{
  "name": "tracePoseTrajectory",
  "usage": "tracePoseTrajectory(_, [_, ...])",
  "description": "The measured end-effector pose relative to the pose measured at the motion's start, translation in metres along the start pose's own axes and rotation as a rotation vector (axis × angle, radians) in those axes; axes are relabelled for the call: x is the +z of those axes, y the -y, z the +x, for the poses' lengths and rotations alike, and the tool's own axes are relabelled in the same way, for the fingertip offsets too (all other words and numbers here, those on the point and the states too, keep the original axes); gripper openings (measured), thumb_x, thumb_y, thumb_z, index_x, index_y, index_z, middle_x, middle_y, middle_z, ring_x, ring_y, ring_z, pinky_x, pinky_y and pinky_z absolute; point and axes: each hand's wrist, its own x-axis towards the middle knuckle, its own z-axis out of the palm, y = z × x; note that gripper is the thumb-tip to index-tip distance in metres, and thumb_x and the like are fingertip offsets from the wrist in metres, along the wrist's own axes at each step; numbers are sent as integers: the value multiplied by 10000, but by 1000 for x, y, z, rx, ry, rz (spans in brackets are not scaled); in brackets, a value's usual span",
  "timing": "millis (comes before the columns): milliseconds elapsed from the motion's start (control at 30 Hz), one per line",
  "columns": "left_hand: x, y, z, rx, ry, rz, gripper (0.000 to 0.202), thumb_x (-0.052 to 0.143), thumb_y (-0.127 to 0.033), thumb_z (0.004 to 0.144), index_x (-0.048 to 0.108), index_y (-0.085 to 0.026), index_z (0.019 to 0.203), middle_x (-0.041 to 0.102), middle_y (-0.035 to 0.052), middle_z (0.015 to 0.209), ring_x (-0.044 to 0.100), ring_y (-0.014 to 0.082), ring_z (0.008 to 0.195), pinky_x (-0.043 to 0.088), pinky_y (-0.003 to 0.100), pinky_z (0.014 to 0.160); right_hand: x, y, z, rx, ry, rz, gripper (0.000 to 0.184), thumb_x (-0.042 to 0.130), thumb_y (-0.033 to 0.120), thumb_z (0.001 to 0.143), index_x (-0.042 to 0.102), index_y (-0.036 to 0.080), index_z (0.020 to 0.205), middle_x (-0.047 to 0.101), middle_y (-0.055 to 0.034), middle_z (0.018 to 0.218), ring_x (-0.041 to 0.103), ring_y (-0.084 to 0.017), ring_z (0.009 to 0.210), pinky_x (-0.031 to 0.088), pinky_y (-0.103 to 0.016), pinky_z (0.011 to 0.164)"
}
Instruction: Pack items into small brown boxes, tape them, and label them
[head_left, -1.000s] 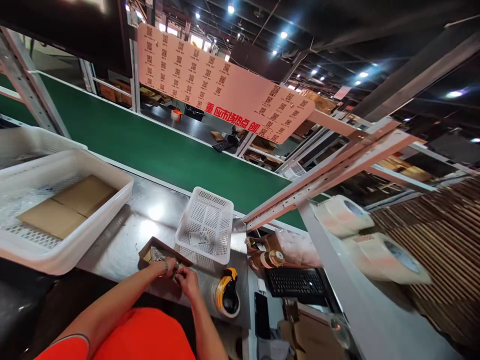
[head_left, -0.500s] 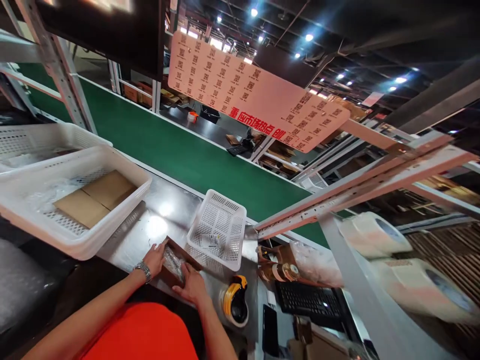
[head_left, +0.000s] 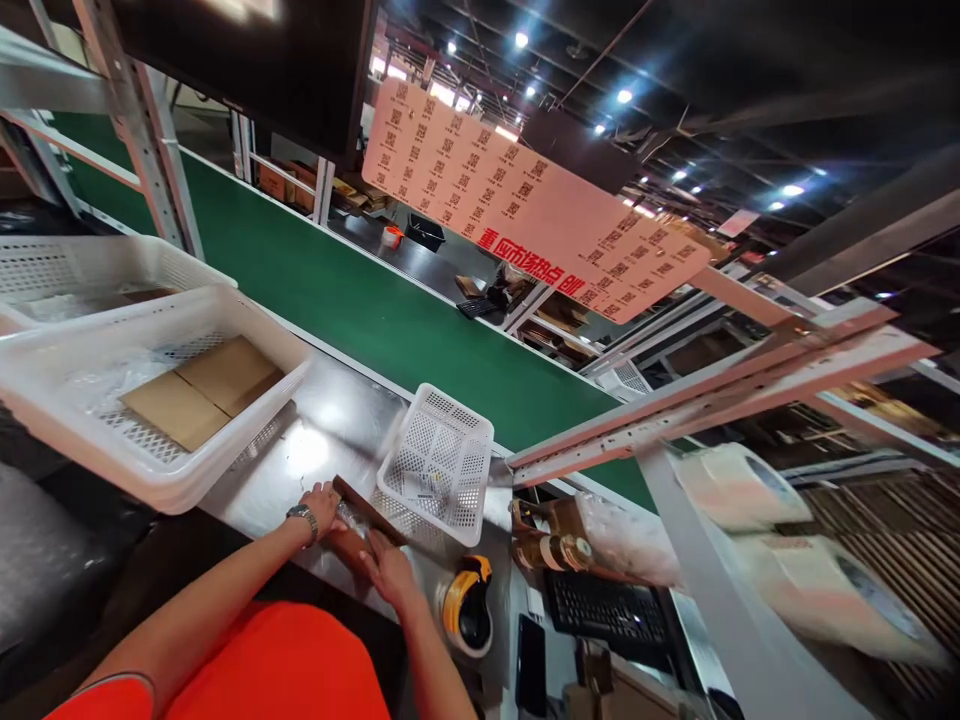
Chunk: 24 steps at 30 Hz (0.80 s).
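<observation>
A small brown cardboard box (head_left: 348, 549) lies on the metal bench before me, one side flap raised. Clear plastic wrapping (head_left: 351, 517) shows inside it, partly covered by my hands. My left hand (head_left: 321, 508), with a watch at the wrist, grips the box's left end. Fingers of my right hand (head_left: 391, 574) are bent over its right end. Beyond the box stands a white perforated basket (head_left: 433, 462) with a small label or packet at its bottom. A yellow and black tape dispenser (head_left: 469, 606) sits right of my right hand.
To the left a large white crate (head_left: 180, 480) holds flat cardboard and clear plastic. A green conveyor belt (head_left: 360, 305) runs behind the bench. A metal post (head_left: 660, 410) slants across the right, near a keyboard (head_left: 607, 612), a phone (head_left: 531, 665) and tape rolls (head_left: 739, 487).
The box's near flap now lies folded inward over part of the plastic. My right hand has shifted slightly along the box, and the whole view has turned a little.
</observation>
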Motion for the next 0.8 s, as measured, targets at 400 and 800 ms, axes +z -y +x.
tracePoseTrajectory(400, [9,13,21,-193,-61,-83,995,1115,-472,684,618,-133,1477,695,298,1606,725,452,1494,574,443,1244,32,-2,1,73,-305,-109,1016,786,118,892,489,102,1864,450,-292,1961,383,-508,1859,308,-799,1516])
tracePoseTrajectory(800, [22,34,27,-233,-139,-285,1046,1103,-398,713,664,-138,1625,743,256,1666,722,395,1566,567,393,1291,106,-35,-5,-125,-539,-147,676,737,91,963,762,197,1630,806,-215,1623,765,-403,1490,646,-615,1299])
